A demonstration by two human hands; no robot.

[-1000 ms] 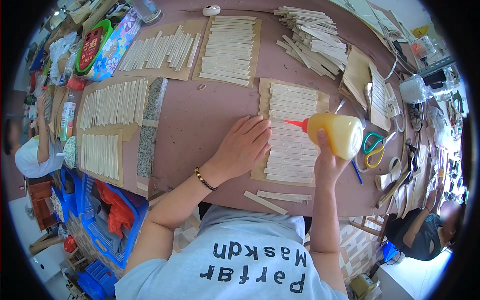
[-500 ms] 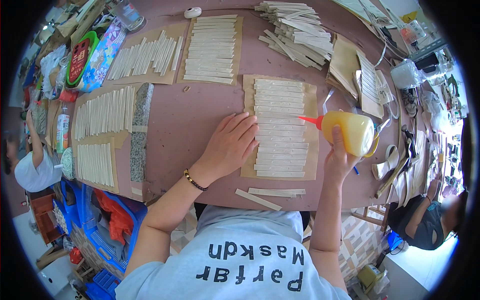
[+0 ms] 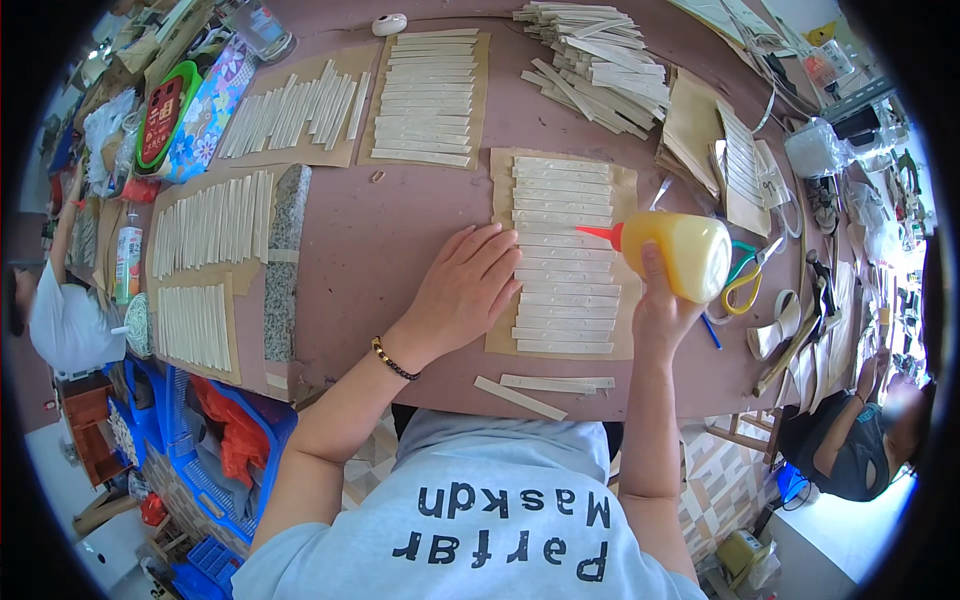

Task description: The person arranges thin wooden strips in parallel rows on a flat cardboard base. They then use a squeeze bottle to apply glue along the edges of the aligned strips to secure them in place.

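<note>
the right hand (image 3: 655,305) grips a yellow glue bottle (image 3: 680,255) from below, fingers wrapped around its body, the bottle tipped on its side so that its red nozzle (image 3: 598,234) points left over the rows of pale flat strips (image 3: 562,250). those strips lie side by side on a brown paper sheet (image 3: 626,190) in the middle of the reddish-brown table (image 3: 400,230). the left hand (image 3: 468,285) lies flat, fingers spread and relaxed, holding nothing, its fingertips resting on the left edge of the same sheet. two loose strips (image 3: 545,388) sit near the table's front edge, just below the sheet. to the right of the bottle lie scissors with yellow and green handles (image 3: 745,280). farther back there is a heap of strips (image 3: 600,60) (stacked loosely), and more strip-covered sheets (image 3: 430,95) spread toward the left side.
</note>
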